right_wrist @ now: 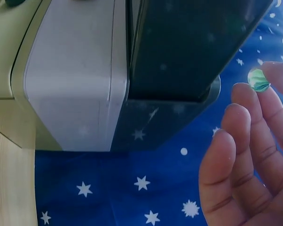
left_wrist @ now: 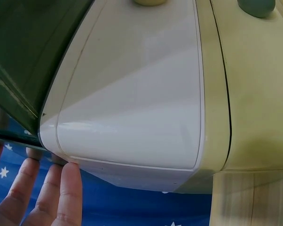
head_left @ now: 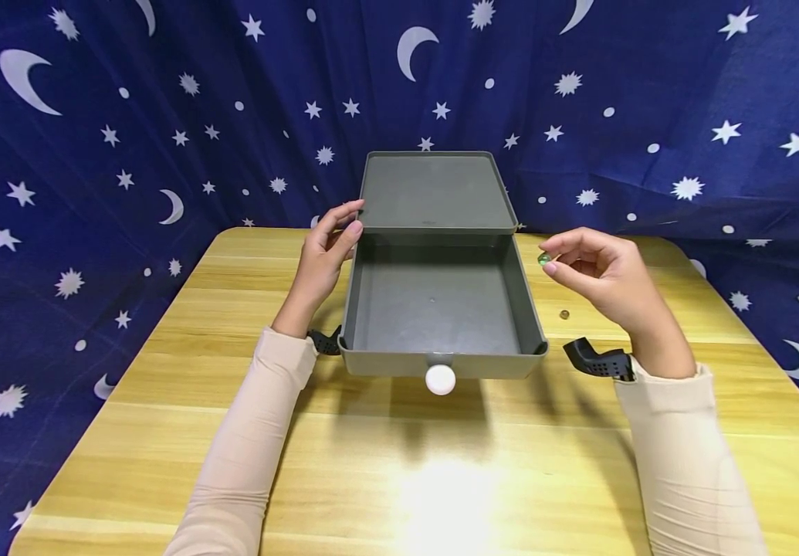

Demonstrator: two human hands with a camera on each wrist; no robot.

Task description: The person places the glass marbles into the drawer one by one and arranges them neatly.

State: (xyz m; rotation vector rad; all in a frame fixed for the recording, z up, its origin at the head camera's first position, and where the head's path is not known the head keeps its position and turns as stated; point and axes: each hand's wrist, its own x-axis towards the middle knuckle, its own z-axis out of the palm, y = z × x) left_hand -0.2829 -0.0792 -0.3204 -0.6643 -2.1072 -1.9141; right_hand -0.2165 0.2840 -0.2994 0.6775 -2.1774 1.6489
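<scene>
A grey drawer [head_left: 434,309] with a white knob [head_left: 440,379] is pulled out from the top of a small drawer cabinet [head_left: 434,193]; no objects show inside it. My left hand [head_left: 323,255] rests on the cabinet's left side at the back of the drawer, its fingers [left_wrist: 71,193] mostly straight against the casing. To the right of the drawer, my right hand [head_left: 604,278] pinches a clear green glass marble [right_wrist: 259,80] between thumb and fingertips. On the table below that hand lies a small brown marble [head_left: 563,314].
Beneath the pulled-out drawer are a white drawer [left_wrist: 132,94] and a yellow drawer [left_wrist: 259,94], both closed. The cabinet stands on a wooden table [head_left: 232,432]. Behind it hangs a blue curtain [head_left: 343,69] with white moons and stars.
</scene>
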